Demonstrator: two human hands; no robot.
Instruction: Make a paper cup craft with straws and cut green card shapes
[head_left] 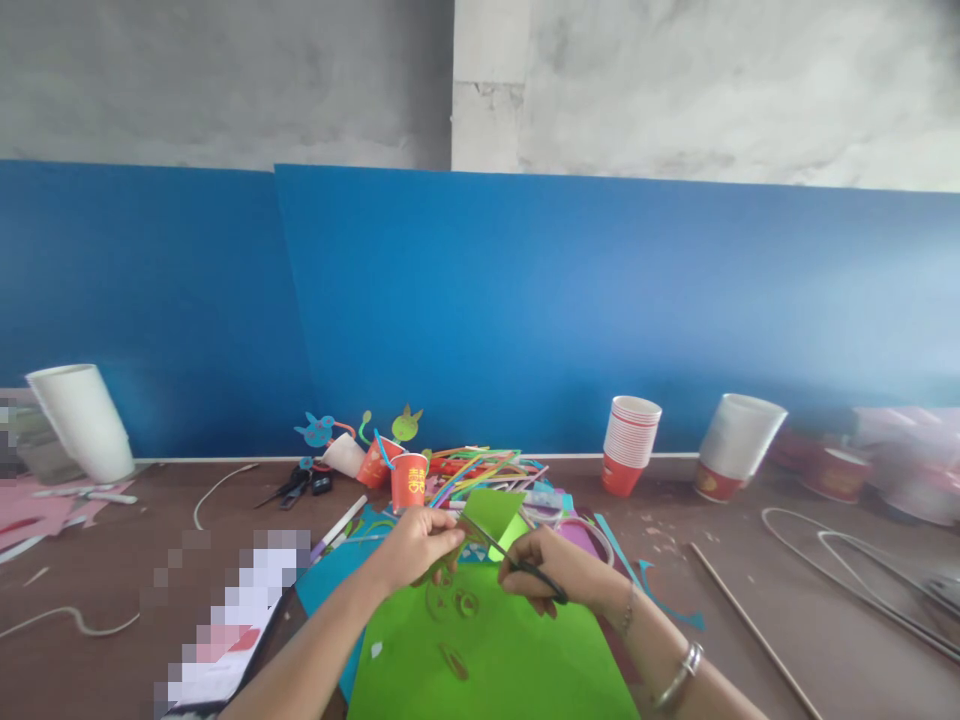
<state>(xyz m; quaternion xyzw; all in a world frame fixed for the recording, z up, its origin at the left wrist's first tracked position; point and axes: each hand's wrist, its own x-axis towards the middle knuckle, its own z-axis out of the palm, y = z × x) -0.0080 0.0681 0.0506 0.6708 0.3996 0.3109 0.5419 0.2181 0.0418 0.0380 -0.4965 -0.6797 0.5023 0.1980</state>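
Two hands are working at the middle of the head view. The left hand [417,547] is pinching a small piece of green paper [491,512] that is standing up at its twelve o'clock side, fingers closed on the lower edge. The right hand [555,575], at three o'clock from the left, is gripping black scissors [517,566] whose blades are reaching toward ten o'clock into that piece. Judging by this, the cutting is under way and not finished: the piece is not yet a clear shape. At six o'clock a large green sheet [495,660] is lying flat on the brown table [787,590], already showing cut-out holes. At twelve o'clock, decorated red cups [409,480] and coloured straws [480,465] are crowding together.
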